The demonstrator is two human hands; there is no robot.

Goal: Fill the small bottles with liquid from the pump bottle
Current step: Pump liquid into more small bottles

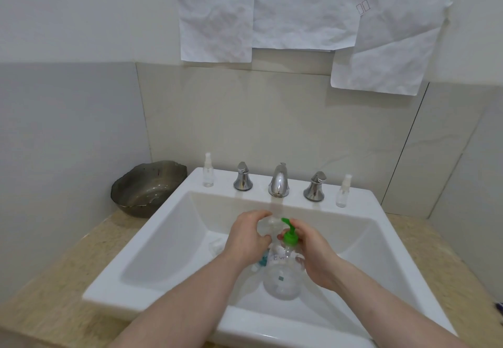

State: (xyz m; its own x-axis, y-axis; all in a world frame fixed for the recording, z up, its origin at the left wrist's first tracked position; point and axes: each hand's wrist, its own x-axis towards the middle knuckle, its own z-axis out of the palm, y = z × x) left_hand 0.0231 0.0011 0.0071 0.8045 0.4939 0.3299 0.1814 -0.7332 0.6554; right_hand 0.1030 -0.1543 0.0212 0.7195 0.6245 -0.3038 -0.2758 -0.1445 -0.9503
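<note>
Over the white sink both hands meet mid-basin. Left hand curls around a small clear bottle, fingers wrapped on its body, bottle tipped roughly sideways with its open end toward the green nozzle. Right hand grips the pump bottle at the neck and shoulder, fingers around it, one finger up near the green pump head. Pump bottle: clear plastic, rounded body, looks mostly see-through, liquid level can't tell; partial printed lettering and a small teal mark on the front; bright green pump and collar. Its base sits low in the basin, whether it touches the bottom can't tell. Nozzle tip sits right at the small bottle, contact unclear due to blur.

Two more small spray bottles stand upright on the sink's back ledge: left spray bottle beside the left tap handle, right spray bottle beside the right tap handle. Both clear with whitish tops, contents can't tell. Chrome spout between the handles. Something small and clear lies in the basin just left of the left wrist, another teal bit under it, both blurred.

Dark glass bowl on the beige surface left of the sink. Crumpled white paper sheets hang on the wall above.
</note>
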